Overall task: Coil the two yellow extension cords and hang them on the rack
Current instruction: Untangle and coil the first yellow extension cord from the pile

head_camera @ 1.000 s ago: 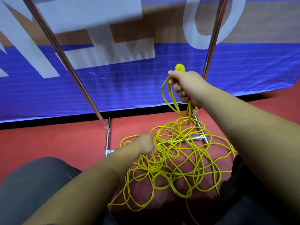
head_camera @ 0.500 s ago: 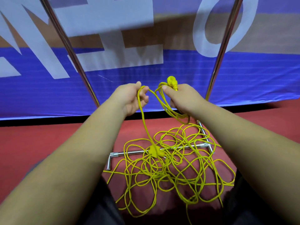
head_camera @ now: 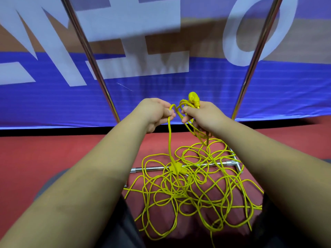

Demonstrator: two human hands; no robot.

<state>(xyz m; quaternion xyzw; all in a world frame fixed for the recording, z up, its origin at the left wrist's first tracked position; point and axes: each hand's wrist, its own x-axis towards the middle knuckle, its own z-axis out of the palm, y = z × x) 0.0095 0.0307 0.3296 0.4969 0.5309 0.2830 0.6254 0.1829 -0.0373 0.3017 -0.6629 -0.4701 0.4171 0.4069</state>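
a blue banner (head_camera: 179,97) is seen across the back, printed with large white letters (head_camera: 134,24) over a tan band (head_camera: 304,42). directly below the banner a black strip (head_camera: 53,132) runs, possibly its shadowed base, and below that a red floor (head_camera: 53,154) is spread.

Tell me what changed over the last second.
The left hand rose from the floor tangle, lifting a strand up beside the right hand. The right hand kept gripping its loops and plug; the tangle and rack stayed put.

Left hand (head_camera: 154,111) lifted cord (head_camera: 169,140) beside right hand (head_camera: 203,116)
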